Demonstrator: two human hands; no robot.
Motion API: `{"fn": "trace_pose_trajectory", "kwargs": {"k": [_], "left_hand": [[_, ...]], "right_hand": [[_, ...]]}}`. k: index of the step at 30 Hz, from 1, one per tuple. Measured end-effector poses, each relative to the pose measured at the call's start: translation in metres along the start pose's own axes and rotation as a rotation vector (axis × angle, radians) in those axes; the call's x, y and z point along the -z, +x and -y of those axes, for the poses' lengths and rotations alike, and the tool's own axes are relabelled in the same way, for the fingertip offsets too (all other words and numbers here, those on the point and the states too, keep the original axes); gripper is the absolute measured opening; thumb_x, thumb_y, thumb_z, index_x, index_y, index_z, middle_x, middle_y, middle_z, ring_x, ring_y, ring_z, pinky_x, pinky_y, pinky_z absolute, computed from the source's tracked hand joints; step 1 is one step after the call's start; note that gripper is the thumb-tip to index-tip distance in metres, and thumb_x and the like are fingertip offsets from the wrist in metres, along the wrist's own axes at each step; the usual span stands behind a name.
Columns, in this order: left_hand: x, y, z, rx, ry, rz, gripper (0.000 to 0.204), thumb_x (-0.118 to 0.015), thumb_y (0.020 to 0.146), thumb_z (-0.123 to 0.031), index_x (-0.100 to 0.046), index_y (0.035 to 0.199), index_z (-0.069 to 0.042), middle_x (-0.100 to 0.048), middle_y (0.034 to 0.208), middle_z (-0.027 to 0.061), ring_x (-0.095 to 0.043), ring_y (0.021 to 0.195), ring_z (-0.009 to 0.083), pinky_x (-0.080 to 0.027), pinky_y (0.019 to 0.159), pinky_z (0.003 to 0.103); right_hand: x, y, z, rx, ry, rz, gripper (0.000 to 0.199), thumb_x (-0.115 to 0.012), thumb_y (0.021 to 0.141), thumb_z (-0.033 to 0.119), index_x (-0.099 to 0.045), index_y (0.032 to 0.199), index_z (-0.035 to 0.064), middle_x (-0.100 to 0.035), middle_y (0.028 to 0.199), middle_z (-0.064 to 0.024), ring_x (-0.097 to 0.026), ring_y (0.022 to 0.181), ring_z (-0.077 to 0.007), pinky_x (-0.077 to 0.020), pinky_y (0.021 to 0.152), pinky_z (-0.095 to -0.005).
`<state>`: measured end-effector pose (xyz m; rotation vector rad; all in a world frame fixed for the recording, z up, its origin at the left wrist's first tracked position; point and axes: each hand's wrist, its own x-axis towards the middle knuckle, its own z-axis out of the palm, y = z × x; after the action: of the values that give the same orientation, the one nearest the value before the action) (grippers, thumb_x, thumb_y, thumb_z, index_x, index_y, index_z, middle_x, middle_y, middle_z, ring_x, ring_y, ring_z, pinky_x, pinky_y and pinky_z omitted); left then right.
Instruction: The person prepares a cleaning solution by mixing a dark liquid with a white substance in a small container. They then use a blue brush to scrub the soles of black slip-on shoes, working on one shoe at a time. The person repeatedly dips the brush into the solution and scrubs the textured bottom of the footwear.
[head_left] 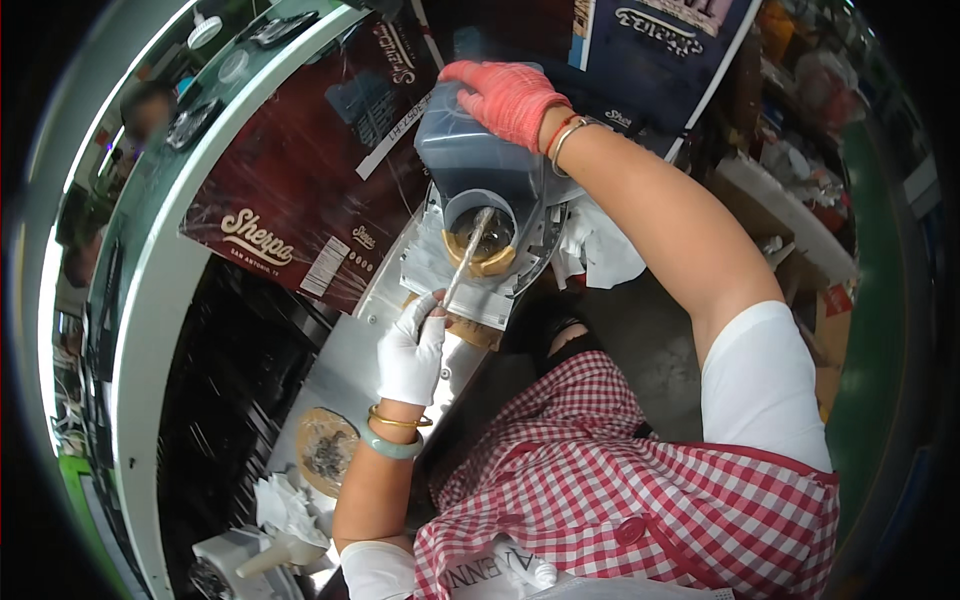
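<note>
So, at the far left a pale rail [150, 330] runs from near to far, with a dark-red printed carton [290, 180] beside it. On the near left sits a white container [225, 558], next to crumpled white material [287, 505]; a little to the right lies a round tan disc [310, 430] carrying a dark mass under what looks like clear plastic. Just right of that stretches the metal counter [335, 372].

Over it is the left hand [410, 355], in a white glove that leaves fingertips bare, with its fingers pinched together on the near end of a slim, pale stick [464, 268]. The stick slants away to the right, its far end inside the round opening of a dark translucent plastic jug [470, 155]. Tan tape [495, 267] edges the opening's near side, and white sheets [425, 265] lie beneath the jug. On the jug's far top rests the right hand [510, 100], in a pink knit glove, its fingers partly spread and bent over the edge.

Further right, a dark-blue carton [660, 65] stands far back, loose white paper [605, 245] hangs nearer, and an open cardboard box [785, 225] lies at the right.
</note>
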<state>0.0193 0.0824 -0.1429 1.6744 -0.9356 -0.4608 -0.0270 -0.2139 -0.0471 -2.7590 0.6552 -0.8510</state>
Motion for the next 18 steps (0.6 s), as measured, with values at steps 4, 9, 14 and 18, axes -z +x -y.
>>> {"fn": "trace_pose_trajectory", "kwargs": {"k": [4,9,14,18], "left_hand": [[0.020,0.015,-0.035,-0.340,0.572,0.023,0.019,-0.064,0.081,-0.005,-0.068,0.099,-0.006,-0.065,0.079,0.0054,-0.061,0.065,0.0168,-0.048,0.062,0.026],[0.037,0.029,-0.067,-0.534,0.964,0.129,0.022,-0.065,0.072,-0.005,-0.069,0.092,-0.013,-0.062,0.075,0.0052,-0.061,0.067,0.0243,-0.049,0.059,0.032],[0.036,0.040,-0.090,-0.649,1.203,0.221,0.020,-0.068,0.069,-0.010,-0.069,0.089,-0.016,-0.059,0.071,0.0034,-0.058,0.066,0.0243,-0.047,0.056,0.035],[0.029,0.047,-0.099,-0.685,1.355,0.268,0.014,-0.066,0.071,-0.011,-0.068,0.084,-0.017,-0.057,0.071,0.0031,-0.058,0.066,0.0244,-0.048,0.056,0.036]], "right_hand": [[0.004,-0.003,0.003,-0.059,-0.010,0.022,0.032,-0.047,0.089,0.027,-0.054,0.120,0.0230,-0.062,0.104,-0.0102,-0.057,0.099,-0.0318,-0.0440,0.088,-0.0412],[0.010,-0.002,0.010,-0.126,0.019,0.119,0.036,-0.049,0.089,0.027,-0.052,0.125,0.0236,-0.060,0.115,-0.0100,-0.054,0.109,-0.0309,-0.0419,0.095,-0.0409],[0.013,-0.003,0.009,-0.137,0.032,0.119,0.035,-0.049,0.090,0.027,-0.052,0.125,0.0248,-0.060,0.115,-0.0094,-0.053,0.110,-0.0307,-0.0411,0.096,-0.0413],[0.009,-0.003,0.007,-0.121,0.037,0.106,0.035,-0.049,0.090,0.027,-0.052,0.124,0.0252,-0.060,0.115,-0.0093,-0.053,0.110,-0.0307,-0.0405,0.097,-0.0412]]}}
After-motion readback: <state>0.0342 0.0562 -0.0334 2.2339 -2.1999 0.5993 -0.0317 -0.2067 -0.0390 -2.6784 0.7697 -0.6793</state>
